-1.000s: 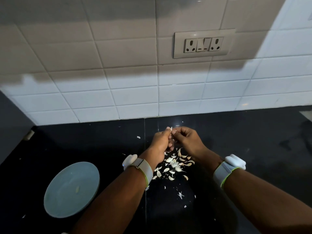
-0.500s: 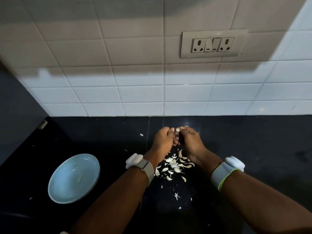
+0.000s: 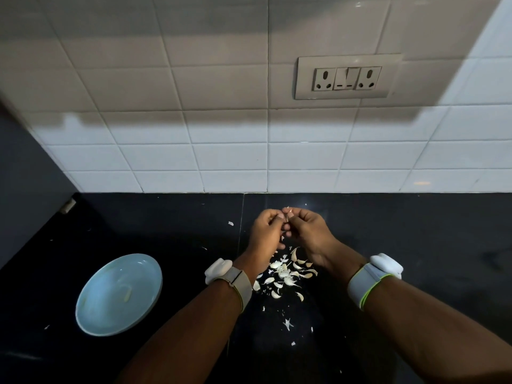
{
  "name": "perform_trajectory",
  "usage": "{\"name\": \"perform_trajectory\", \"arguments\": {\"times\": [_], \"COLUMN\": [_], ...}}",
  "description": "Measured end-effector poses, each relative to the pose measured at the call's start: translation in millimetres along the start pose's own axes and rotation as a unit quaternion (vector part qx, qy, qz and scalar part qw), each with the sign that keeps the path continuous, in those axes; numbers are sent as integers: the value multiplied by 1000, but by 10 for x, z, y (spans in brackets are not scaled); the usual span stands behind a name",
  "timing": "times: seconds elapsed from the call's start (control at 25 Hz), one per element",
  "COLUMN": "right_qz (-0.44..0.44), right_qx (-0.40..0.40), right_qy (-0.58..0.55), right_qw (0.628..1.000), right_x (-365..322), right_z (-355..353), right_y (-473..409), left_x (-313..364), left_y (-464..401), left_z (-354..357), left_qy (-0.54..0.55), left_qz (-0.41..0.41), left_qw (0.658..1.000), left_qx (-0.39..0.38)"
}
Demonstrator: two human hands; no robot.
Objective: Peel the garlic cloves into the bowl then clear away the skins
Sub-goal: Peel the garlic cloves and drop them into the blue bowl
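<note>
My left hand [image 3: 267, 231] and my right hand [image 3: 309, 230] meet fingertip to fingertip above the black counter, both pinching one small garlic clove [image 3: 288, 216], mostly hidden by the fingers. Below the hands lies a pile of pale garlic cloves and skins [image 3: 286, 274]. A light blue bowl [image 3: 91, 314] sits at the left, well apart from the hands, with one peeled clove [image 3: 127, 295] inside.
The black counter [image 3: 415, 245] ends at a white tiled wall with a socket plate [image 3: 347, 77]. Small skin flakes [image 3: 288, 324] are scattered toward the near edge. A dark panel [image 3: 25, 176] rises at the left. Both wrists carry white bands.
The hands have stayed together on the clove, fingers shifting slightly. The view has swung a little, so the bowl and socket appear farther right.
</note>
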State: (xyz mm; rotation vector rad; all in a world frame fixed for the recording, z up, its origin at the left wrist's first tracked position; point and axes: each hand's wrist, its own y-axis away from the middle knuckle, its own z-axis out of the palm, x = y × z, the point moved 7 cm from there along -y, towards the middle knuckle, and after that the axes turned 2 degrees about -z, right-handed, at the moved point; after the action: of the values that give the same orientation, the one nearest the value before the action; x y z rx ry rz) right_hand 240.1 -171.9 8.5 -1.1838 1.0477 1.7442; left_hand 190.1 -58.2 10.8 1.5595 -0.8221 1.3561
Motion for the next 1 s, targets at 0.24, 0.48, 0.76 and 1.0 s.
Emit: {"name": "perform_trajectory", "arguments": {"times": [0.24, 0.48, 0.76, 1.0], "right_qz": [-37, -57, -43, -22], "right_qx": [-32, -11, 26, 117], "right_qy": [117, 252, 281, 297], "right_qw": [992, 966, 958, 947], "right_x": [-13, -33, -18, -140], "right_z": [129, 192, 134, -45], "right_y": [-6, 0, -22, -7], "left_x": [2, -23, 42, 36], "left_y": [-30, -37, 2, 27], "left_z": [-87, -79, -43, 50], "left_qy": [20, 10, -1, -31], "left_qz": [-32, -70, -13, 11], "left_qw": [999, 997, 999, 998], "left_qx": [3, -19, -44, -51]}}
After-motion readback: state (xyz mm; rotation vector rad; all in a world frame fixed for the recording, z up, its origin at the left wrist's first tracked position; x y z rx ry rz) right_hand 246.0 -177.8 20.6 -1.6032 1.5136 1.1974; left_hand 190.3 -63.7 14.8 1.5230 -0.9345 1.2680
